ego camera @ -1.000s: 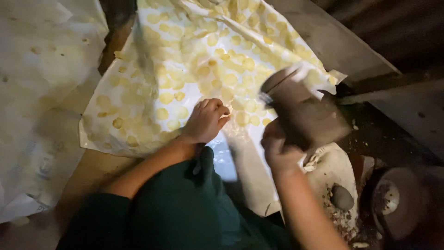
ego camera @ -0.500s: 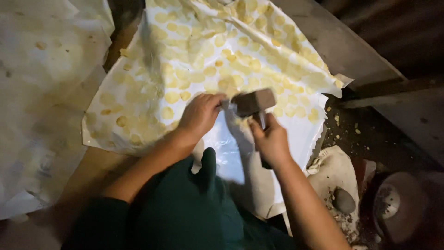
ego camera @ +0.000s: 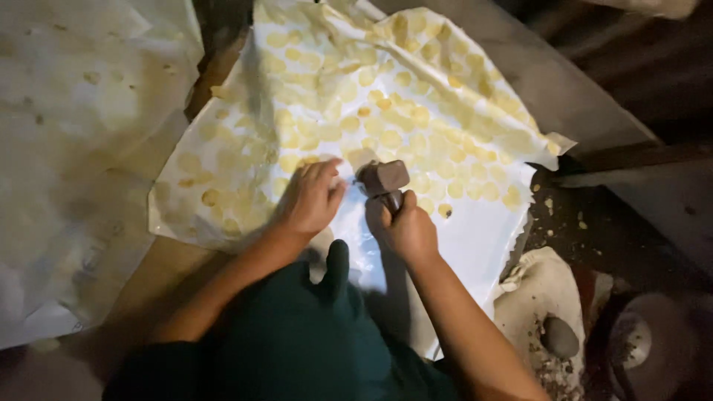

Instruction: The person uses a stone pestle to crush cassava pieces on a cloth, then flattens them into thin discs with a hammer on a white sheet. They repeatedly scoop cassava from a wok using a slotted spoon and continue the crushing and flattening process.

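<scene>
A mallet (ego camera: 382, 180) is being gripped by its short handle in the right hand (ego camera: 410, 232), whose fingers are being kept wrapped tightly around it; the blocky brown head is being held just above the hand, at about 11 o'clock from the knuckles. The head is being pressed against, or held just over, a white plastic sheet (ego camera: 475, 238); which of the two cannot be told.

The left hand (ego camera: 310, 199) is being laid flat on the sheet with its fingers stretched out and nothing grasped, just to the 9 o'clock side of the mallet head, the fingertips close to it but apart from it.

The sheet is being covered, from its middle up to 12 o'clock, by rows of flat round yellow discs (ego camera: 386, 111); its near part at 5 o'clock is being left bare and shiny. A second sheet (ego camera: 82, 148) is being seen at 9 o'clock, paler and spotted with fewer discs.

At 4 o'clock from the hands, a grey stone (ego camera: 560, 337) is being borne on a dirty white cloth (ego camera: 542, 297) strewn with crumbs, and a round metal lid (ego camera: 646, 341) is being seen beside it, dim and blurred. A dark green garment (ego camera: 297, 349) is being worn at 6 o'clock.
</scene>
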